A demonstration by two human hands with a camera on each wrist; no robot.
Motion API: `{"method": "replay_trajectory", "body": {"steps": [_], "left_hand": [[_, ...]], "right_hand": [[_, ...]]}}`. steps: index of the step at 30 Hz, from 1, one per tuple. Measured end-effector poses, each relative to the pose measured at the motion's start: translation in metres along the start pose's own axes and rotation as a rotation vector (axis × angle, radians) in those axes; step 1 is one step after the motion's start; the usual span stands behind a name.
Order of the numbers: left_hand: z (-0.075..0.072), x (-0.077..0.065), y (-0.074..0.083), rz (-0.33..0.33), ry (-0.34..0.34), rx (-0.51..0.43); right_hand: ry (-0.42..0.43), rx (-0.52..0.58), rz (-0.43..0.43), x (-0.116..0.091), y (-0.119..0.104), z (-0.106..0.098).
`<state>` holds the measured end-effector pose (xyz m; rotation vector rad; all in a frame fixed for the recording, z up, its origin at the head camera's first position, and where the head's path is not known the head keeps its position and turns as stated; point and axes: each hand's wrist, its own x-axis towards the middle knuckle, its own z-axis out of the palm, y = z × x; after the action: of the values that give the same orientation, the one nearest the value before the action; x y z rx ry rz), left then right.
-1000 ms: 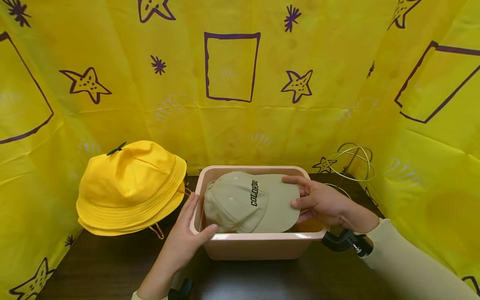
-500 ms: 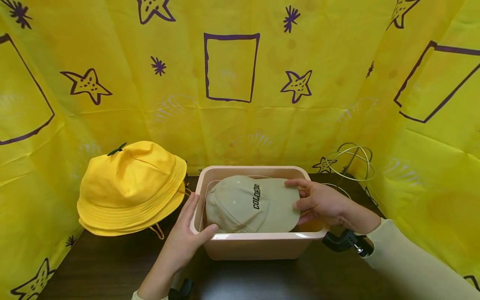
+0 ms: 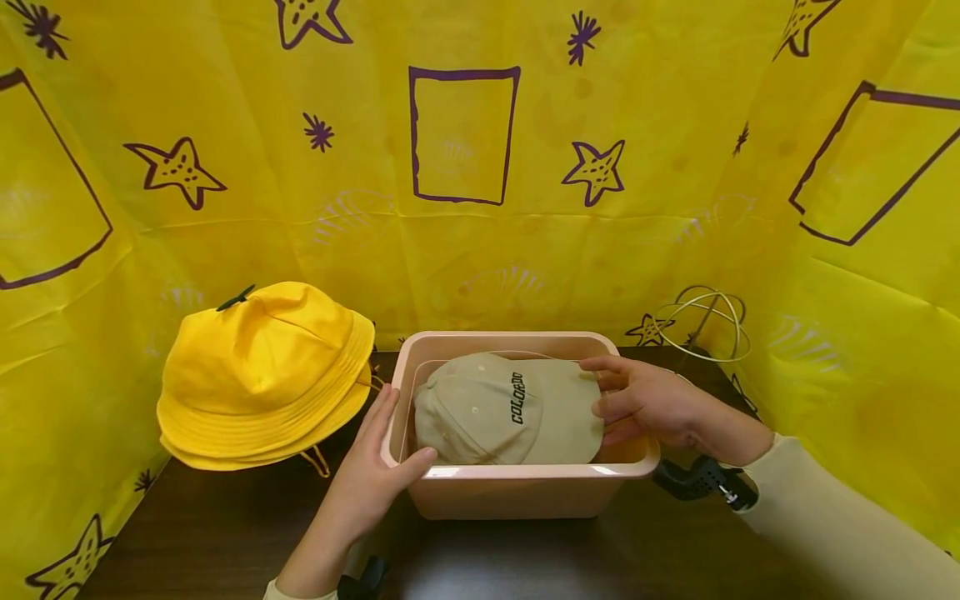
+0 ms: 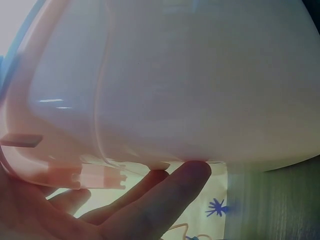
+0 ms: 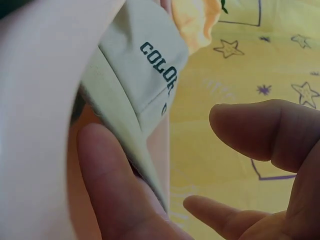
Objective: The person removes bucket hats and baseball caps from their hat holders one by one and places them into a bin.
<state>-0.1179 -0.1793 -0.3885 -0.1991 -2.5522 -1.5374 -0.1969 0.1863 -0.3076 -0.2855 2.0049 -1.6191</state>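
In the head view, the cap lay inside the bin, crown left and brim right. The left hand spanned the bin's front left corner, thumb on the front rim. The right hand was spread at the brim's end, with no pinch on it. The cap took up most of the bin's length, so a push to the right could probably have bent the brim against the end wall. The yellow hats sat near, on the left; a careless sweep of the left hand might have knocked them.

In the left wrist view, nearly straight fingers lay at the bin's outer wall. Had this brace slackened, a shove could have slid the bin across the shiny tabletop.

In the right wrist view, the right hand stood wide, one finger beside the brim's edge; contact was hard to tell. With so loose a hold, a quick lift would likely have dropped the cap askew.
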Motion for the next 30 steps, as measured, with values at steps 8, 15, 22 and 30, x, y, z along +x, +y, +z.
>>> {"method": "replay_trajectory", "body": {"steps": [8,15,22,30], "left_hand": [[0.0003,0.0001,-0.0010,0.003,0.005,-0.013],[0.0002,0.0004,-0.0023,0.014,0.002,0.000],[0.0002,0.0010,-0.0035,0.015,-0.001,-0.023],[0.0010,0.0011,-0.0043,0.015,0.008,-0.037]], "right_hand": [[-0.012,-0.016,-0.018,-0.0008,-0.0014,-0.0022],[0.016,-0.066,0.003,-0.0011,-0.0035,-0.0017],[0.015,-0.113,-0.013,0.0008,-0.0047,-0.0015],[0.007,-0.228,-0.053,0.0021,-0.0090,0.0025]]}}
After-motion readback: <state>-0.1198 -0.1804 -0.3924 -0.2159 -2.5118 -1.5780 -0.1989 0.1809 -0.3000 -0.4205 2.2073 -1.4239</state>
